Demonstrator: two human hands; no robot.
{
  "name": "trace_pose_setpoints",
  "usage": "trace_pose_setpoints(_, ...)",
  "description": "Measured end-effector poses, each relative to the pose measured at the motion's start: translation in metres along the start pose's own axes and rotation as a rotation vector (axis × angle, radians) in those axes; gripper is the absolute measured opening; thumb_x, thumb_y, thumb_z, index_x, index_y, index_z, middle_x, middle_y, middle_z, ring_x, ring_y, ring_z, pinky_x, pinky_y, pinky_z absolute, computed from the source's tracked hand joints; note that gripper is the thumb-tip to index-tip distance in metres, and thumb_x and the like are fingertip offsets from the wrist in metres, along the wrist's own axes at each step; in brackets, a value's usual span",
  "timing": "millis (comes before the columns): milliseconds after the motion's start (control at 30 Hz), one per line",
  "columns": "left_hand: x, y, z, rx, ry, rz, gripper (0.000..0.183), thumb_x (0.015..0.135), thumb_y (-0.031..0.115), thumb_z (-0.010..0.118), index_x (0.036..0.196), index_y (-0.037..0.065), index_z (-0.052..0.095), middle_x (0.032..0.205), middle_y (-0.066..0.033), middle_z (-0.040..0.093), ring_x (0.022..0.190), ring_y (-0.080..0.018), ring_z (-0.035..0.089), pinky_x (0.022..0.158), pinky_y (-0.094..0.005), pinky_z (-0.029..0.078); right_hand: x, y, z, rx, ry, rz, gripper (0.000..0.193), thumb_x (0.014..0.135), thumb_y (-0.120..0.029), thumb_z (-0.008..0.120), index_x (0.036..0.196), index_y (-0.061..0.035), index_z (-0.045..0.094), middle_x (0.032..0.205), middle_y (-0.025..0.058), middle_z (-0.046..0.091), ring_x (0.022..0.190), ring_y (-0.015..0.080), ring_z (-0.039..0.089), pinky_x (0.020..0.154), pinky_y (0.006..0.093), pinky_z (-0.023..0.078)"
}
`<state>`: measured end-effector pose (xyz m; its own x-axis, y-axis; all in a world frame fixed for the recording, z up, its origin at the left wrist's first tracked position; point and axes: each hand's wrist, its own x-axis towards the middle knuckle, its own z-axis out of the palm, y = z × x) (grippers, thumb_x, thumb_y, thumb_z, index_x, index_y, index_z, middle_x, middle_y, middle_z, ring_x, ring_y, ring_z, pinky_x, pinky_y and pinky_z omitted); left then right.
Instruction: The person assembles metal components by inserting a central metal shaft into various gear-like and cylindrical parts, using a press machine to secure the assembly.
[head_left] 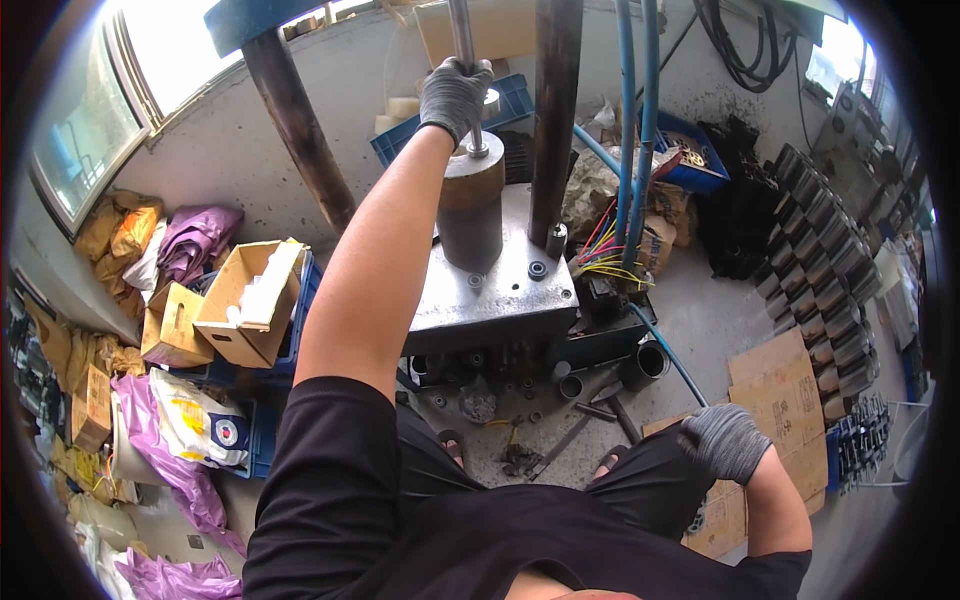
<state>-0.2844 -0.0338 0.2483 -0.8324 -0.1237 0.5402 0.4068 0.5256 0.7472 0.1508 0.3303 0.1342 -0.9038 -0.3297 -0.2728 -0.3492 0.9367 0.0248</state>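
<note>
My left hand (456,96), in a grey knit glove, reaches far forward with its fingers wrapped round an upright metal rod (462,30). A pale ring-shaped piece (491,104) shows beside its fingers. Below, the rod's lower end meets the top of a thick steel cylinder (472,215), which stands on the steel press table (440,305). My right hand (728,442), gloved the same way, is closed near my right knee at the upper end of a thin blue bar (672,358). Its fingertips are partly hidden.
Dark press columns (556,120) flank the work. Blue hoses (640,130) hang at the right. Stacked metal sleeves (825,270) and flattened cardboard (775,410) lie beyond my right hand. An open carton (245,335) stands left. A hammer (622,410) and loose tubes lie between my feet.
</note>
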Motion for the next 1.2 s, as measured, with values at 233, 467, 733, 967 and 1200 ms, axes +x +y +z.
trace_pose_setpoints(233,-0.004,0.0,-0.002,0.042,0.021,0.006,0.046,0.098,0.047,0.064,0.108,0.003,0.076,0.094,-0.0175,0.079,0.091,-0.0322,0.077,0.093,-0.042,0.059,0.017,0.001,-0.029,0.141,0.309,0.013,0.031,0.09,-0.024,0.072,0.117,-0.0091,0.066,0.093,0.0185,0.069,0.087,0.0405,0.07,0.078,0.0503,0.057)
trace_pose_setpoints(467,-0.003,-0.003,0.001,0.012,0.023,0.002,0.047,0.098,0.047,0.065,0.107,0.002,0.076,0.093,-0.0174,0.08,0.092,-0.0319,0.077,0.093,-0.0414,0.059,0.143,0.05,-0.114,0.129,1.231,-0.119,0.085,0.094,-0.012,0.073,0.167,-0.0124,0.029,0.115,0.0172,0.073,0.072,0.0268,0.069,0.068,0.0387,0.06)
trace_pose_setpoints(733,-0.008,0.007,0.001,0.002,0.025,0.007,0.046,0.098,0.046,0.065,0.105,0.002,0.077,0.091,-0.0176,0.079,0.091,-0.0313,0.077,0.093,-0.041,0.059,0.121,0.065,-0.111,0.11,1.001,-0.037,0.092,0.098,-0.046,0.075,0.164,-0.0015,0.029,0.121,0.0232,0.072,0.099,0.0333,0.075,0.08,0.0394,0.062)
trace_pose_setpoints(967,-0.001,-0.007,0.001,-0.002,0.118,0.106,0.043,0.099,0.041,0.069,0.096,-0.002,0.074,0.081,-0.0155,0.078,0.076,-0.0222,0.077,0.074,-0.0372,0.06,0.014,-0.009,-0.015,0.037,0.016,-0.001,0.046,0.095,-0.051,0.069,0.11,-0.0073,0.07,0.095,0.0193,0.073,0.089,0.0404,0.073,0.08,0.0492,0.059)
trace_pose_setpoints(1200,-0.005,0.003,0.002,0.018,0.052,0.027,0.042,0.099,0.042,0.068,0.102,0.001,0.074,0.087,-0.0157,0.078,0.085,-0.0269,0.076,0.083,-0.0393,0.059,0.005,-0.017,-0.001,0.083,-0.023,0.057,0.033,0.096,-0.039,0.066,0.091,-0.0066,0.072,0.089,0.0178,0.073,0.085,0.0397,0.072,0.078,0.0497,0.058)
